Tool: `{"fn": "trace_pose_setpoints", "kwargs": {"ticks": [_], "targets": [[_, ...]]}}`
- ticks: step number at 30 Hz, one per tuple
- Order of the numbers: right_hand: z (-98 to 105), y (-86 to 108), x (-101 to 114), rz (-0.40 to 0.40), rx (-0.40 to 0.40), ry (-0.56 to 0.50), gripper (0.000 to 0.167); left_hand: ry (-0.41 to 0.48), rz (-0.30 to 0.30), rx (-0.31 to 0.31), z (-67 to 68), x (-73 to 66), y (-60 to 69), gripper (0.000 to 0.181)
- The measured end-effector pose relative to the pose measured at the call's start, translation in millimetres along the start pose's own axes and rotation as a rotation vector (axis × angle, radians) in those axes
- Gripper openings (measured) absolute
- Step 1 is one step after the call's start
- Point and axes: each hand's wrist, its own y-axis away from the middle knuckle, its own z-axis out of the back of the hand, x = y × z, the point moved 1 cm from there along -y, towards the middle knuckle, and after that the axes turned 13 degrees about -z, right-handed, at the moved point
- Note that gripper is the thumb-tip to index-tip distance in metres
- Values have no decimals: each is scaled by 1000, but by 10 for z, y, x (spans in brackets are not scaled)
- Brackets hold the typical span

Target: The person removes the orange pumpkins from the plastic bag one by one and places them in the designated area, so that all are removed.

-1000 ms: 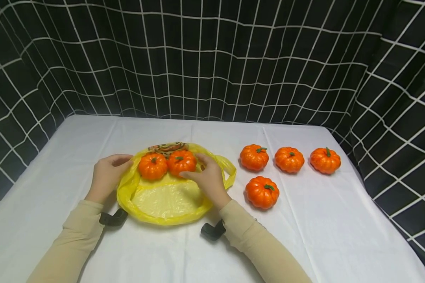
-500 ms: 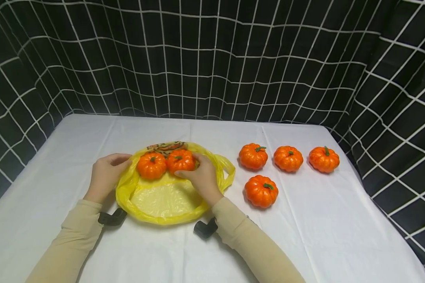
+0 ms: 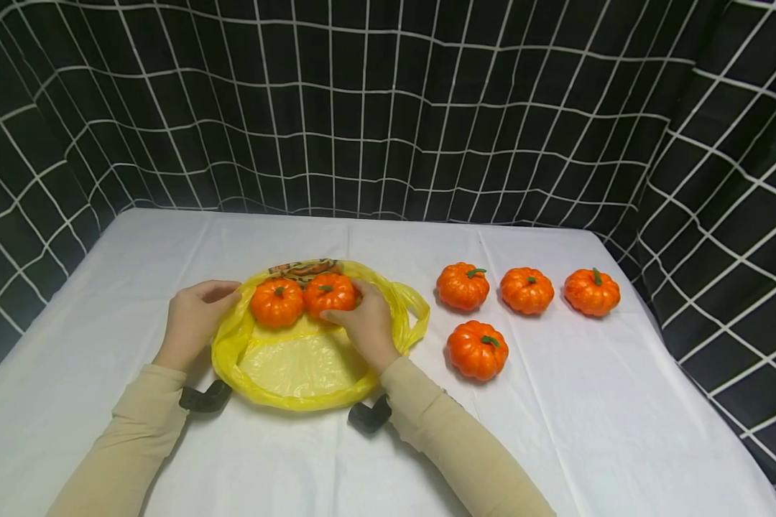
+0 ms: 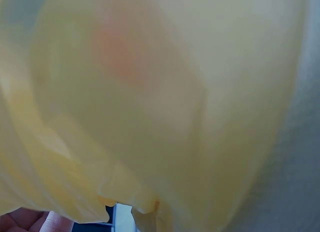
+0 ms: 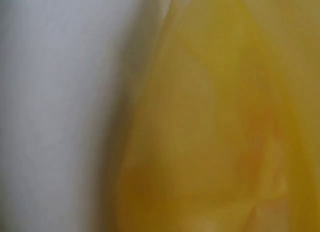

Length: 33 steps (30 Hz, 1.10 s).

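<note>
A yellow plastic bag [image 3: 300, 402] lies spread on the table, its mouth turned upward. Inside, at its far side, two small orange pumpkins [image 3: 277, 304] sit side by side. My left hand [image 3: 190, 323] pinches the bag's left rim. With thumb and fingers, my right hand [image 3: 370, 327] grips the right-hand pumpkin [image 3: 328, 296] inside the bag. Yellow plastic [image 4: 165, 117] fills most of the left wrist view, with fingers [image 4: 56, 223] at the bottom left. In the right wrist view the blurred bag [image 5: 200, 117] hides the hand.
To the right of the bag, three pumpkins [image 3: 527, 291] stand in a row, and another pumpkin [image 3: 477, 350] sits nearer. A white cloth [image 3: 595, 431] covers the table. Black curtain with a white grid [image 3: 388, 108] surrounds its back and sides.
My right hand and forearm have shifted slightly left, still at the right-hand pumpkin. My left hand keeps its hold on the rim, and the pumpkins outside the bag stay put.
</note>
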Motion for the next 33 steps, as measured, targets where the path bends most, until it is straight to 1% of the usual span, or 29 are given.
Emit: {"fn": "trace_pose_setpoints", "kwargs": {"ticks": [9,16,20,22,30,33], "targets": [[1,5,8,1,-10,-6,65,6,-9,-3,-5,7,-3,34],[70,44,-19,17,13,-20,65,4,0,2,-8,4,1,34],[137,96,-33,41,33,-25,64,3,-2,1,-8,5,0,34],[174,126,-35,40,50,-32,65,1,-5,1,-9,10,-3,34],[394,253,4,-24,70,-46,69,0,6,3,-4,-9,7,34],[497,292,26,-28,68,-63,69,0,9,2,3,-26,7,34]]}}
